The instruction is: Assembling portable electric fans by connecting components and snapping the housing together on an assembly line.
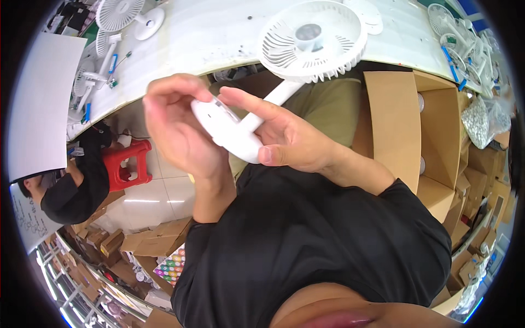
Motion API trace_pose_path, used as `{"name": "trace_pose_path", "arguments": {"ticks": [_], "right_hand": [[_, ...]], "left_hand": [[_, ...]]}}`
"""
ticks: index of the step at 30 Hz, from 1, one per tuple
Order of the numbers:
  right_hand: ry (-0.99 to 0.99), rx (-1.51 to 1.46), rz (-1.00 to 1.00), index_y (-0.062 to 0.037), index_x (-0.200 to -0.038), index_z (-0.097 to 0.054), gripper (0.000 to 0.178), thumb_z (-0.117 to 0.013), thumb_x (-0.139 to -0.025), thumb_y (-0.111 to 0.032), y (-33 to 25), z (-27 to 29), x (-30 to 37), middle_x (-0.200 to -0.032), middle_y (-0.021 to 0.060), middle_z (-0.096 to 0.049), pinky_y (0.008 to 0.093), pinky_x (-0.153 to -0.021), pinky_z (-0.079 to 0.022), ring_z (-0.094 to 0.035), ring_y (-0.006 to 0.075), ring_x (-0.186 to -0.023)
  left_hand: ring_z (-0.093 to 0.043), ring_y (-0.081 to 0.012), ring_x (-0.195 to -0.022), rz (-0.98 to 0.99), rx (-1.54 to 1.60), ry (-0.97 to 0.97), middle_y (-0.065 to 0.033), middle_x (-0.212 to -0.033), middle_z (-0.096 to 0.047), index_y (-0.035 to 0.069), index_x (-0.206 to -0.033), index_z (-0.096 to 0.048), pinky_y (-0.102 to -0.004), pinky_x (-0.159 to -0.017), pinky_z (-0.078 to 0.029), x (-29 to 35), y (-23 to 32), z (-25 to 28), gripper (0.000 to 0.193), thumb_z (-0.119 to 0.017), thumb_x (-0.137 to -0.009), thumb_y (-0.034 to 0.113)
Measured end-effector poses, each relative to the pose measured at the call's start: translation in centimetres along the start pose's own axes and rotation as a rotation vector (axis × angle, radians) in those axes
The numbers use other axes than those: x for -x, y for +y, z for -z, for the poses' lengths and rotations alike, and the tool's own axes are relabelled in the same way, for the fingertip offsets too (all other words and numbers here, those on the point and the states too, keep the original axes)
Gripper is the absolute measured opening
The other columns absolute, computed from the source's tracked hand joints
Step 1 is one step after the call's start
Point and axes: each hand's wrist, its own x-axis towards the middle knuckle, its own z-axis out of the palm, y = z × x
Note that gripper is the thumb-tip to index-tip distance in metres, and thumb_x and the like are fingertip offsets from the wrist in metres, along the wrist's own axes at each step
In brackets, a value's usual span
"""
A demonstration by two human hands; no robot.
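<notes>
A white desk fan point(273, 101) is held tilted over my lap, its round base point(232, 131) toward me and its caged head point(314, 41) at the table's edge. The stem runs between the two. My right hand point(292, 136) grips the base beside the stem, with the thumb at the lower rim and the fingers stretched along the upper side. My left hand point(183, 123), slightly blurred, curls round the base's other end with its fingertips against the rim. A small dark slot-like detail shows on the base's edge near those fingertips.
The white table point(208, 33) carries another fan point(120, 13) and fan parts with blue pieces point(113, 64). To the right stand an open cardboard box point(437, 126) and a clear bag of small parts point(477, 123). A person point(82, 186) sits left, near a red stool point(128, 164).
</notes>
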Motion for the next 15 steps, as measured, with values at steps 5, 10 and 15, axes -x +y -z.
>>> {"name": "trace_pose_path", "arguments": {"ticks": [5,10,15], "right_hand": [[-0.019,0.052,-0.132,-0.0037,-0.155,-0.019,0.09,-0.071,-0.083,-0.013,-0.8,0.6,0.5,-0.154,0.0172,-0.03,0.0369,-0.114,-0.027,-0.034,0.0276,-0.138],[0.059,-0.071,-0.211,-0.0033,-0.154,-0.023,0.086,-0.072,-0.083,-0.014,-2.0,-0.3,0.1,-0.149,0.0194,-0.033,0.0338,-0.11,-0.03,-0.036,0.0272,-0.134],[-0.015,0.157,-0.273,-0.0059,-0.156,-0.015,0.099,-0.074,-0.078,-0.016,-3.2,-0.7,-0.2,-0.151,0.018,-0.033,0.0357,-0.115,-0.025,-0.034,0.0273,-0.138]], "left_hand": [[-0.042,-0.0139,-0.063,0.104,0.316,-0.364,-0.0011,-0.061,-0.046,0.01,-0.071,-0.053,-0.0273,-0.06,-0.038,0.0,-1.7,2.3,0.041,-0.037,-0.103,0.028],[-0.04,-0.0139,-0.062,-0.289,0.059,-0.609,-0.0019,-0.061,-0.047,0.008,-0.077,-0.054,-0.0266,-0.061,-0.036,0.8,-0.6,2.5,0.041,-0.031,-0.105,0.028],[-0.037,-0.0134,-0.066,-0.428,0.03,-0.587,0.0002,-0.06,-0.044,0.01,-0.077,-0.051,-0.0285,-0.065,-0.033,1.1,-0.5,2.9,0.043,-0.027,-0.104,0.033]]}}
